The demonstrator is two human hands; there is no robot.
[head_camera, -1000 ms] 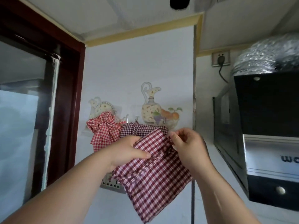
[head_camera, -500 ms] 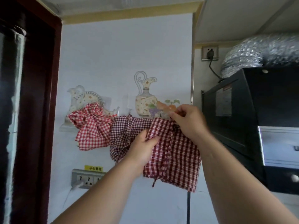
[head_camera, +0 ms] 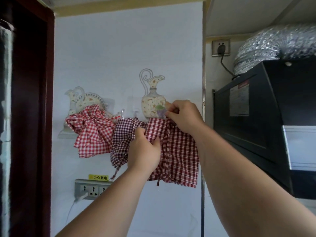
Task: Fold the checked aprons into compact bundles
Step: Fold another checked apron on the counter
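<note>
While raised toward the jug sticker (head_camera: 151, 100), gripping the dark-red apron (head_camera: 179, 151) by its left edge in the curled left hand (head_camera: 144, 151) just below the sticker, pinching its top with the right hand (head_camera: 183, 117) at the sticker's lower right, with the purple apron (head_camera: 122, 139) at the sticker's lower left and the red bundle (head_camera: 92, 132) farther left.

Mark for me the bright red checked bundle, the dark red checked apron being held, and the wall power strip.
bright red checked bundle (head_camera: 92, 134): head view, middle of its cloth body.
dark red checked apron (head_camera: 181, 154): head view, its flat front panel.
wall power strip (head_camera: 93, 188): head view, its socket face.
</note>
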